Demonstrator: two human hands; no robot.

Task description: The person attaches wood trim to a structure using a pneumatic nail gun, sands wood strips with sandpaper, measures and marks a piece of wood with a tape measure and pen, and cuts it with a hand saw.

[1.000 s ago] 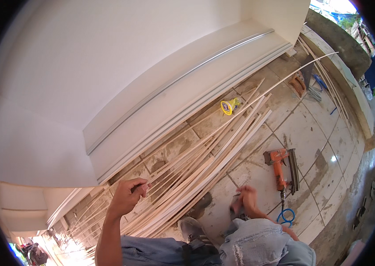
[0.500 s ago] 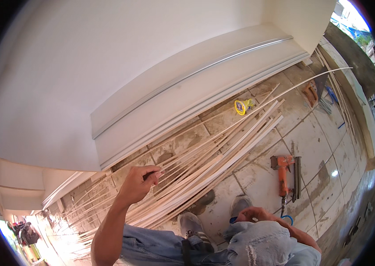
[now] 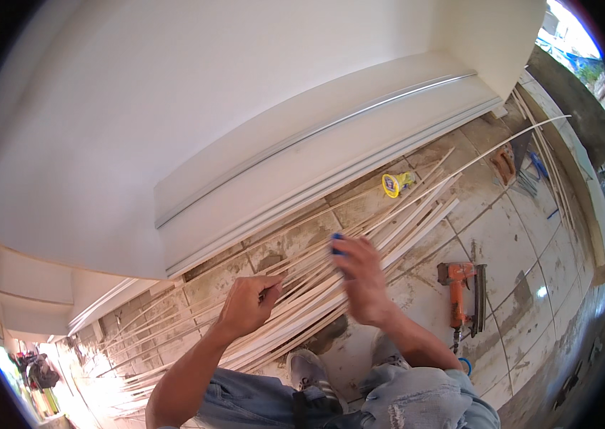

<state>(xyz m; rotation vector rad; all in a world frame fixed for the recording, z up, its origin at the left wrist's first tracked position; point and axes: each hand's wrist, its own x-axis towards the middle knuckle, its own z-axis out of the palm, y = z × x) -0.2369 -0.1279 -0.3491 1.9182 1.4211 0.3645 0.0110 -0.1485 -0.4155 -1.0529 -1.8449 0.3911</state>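
My left hand (image 3: 249, 306) is closed in a pinch above the bundle of thin pale wooden strips (image 3: 331, 286) on the floor. A long narrow strip (image 3: 492, 149) appears to run from its fingertips up to the far right, bowed along its length. My right hand (image 3: 364, 279), smeared by motion, hovers over the bundle, closed around a small blue object (image 3: 336, 244). What kind of object that is cannot be made out. The two hands are a short distance apart, the right one farther forward.
Beyond the bundle stands a white cabinet (image 3: 345, 136) with a metal rail. A yellow-rimmed cup (image 3: 392, 184) sits by the strips. On the tiled floor at right lie an orange nail gun (image 3: 459, 293) with a blue hose and a handsaw (image 3: 506, 164). My shoes (image 3: 309, 368) are close to the bundle.
My right hand has risen from beside my knee and moved forward over the strips, now showing the blue object. My left hand has shifted slightly right and down, still pinched.
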